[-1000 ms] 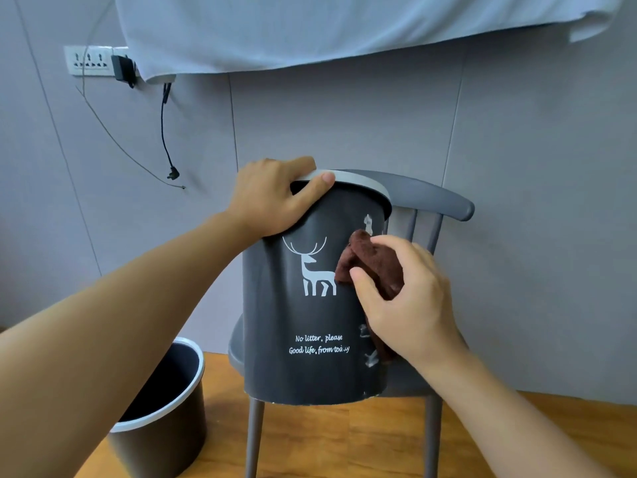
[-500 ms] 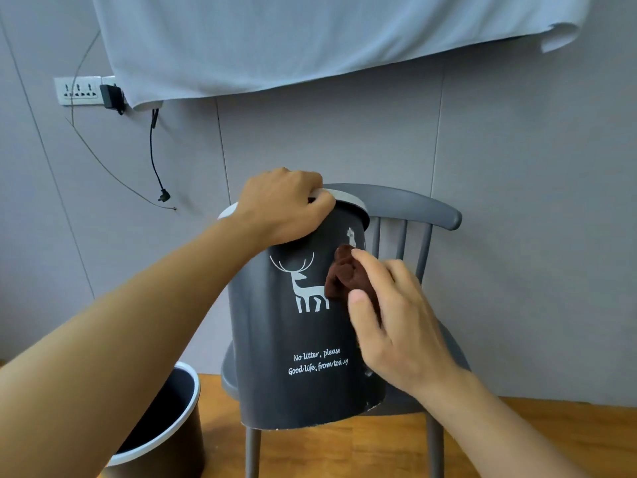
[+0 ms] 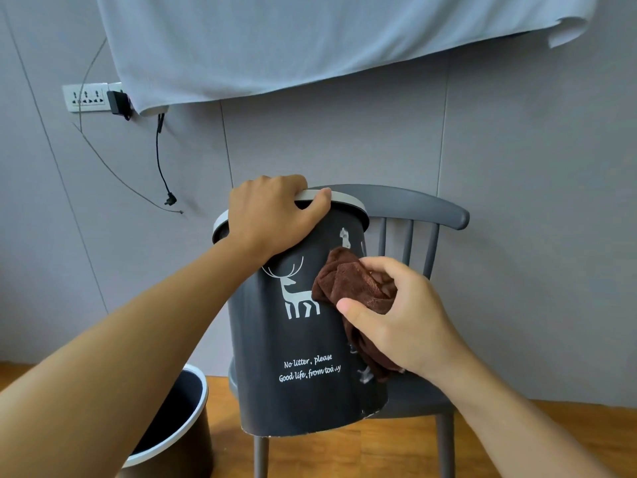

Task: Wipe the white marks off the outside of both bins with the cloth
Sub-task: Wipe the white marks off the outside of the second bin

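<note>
A dark grey bin (image 3: 296, 401) with a white rim, a white deer print and white lettering stands tilted on a grey chair (image 3: 413, 401). My left hand (image 3: 269, 215) grips its rim at the top. My right hand (image 3: 403, 315) holds a brown cloth (image 3: 348, 284) bunched against the bin's right side, just right of the deer. Small white marks show on the bin above and below the cloth. A second dark bin (image 3: 179, 443) with a white rim stands upright on the floor at lower left, partly hidden by my left arm.
The chair stands against a grey panelled wall. A pale sheet (image 3: 310, 39) hangs across the top of the wall. A socket strip (image 3: 86, 98) with a plug and a dangling black cable (image 3: 160, 167) sits at upper left. The floor is wooden.
My right hand with the cloth rose up the bin's side, then slid back down and right. The bin stays tilted with my left hand gripping its rim.
</note>
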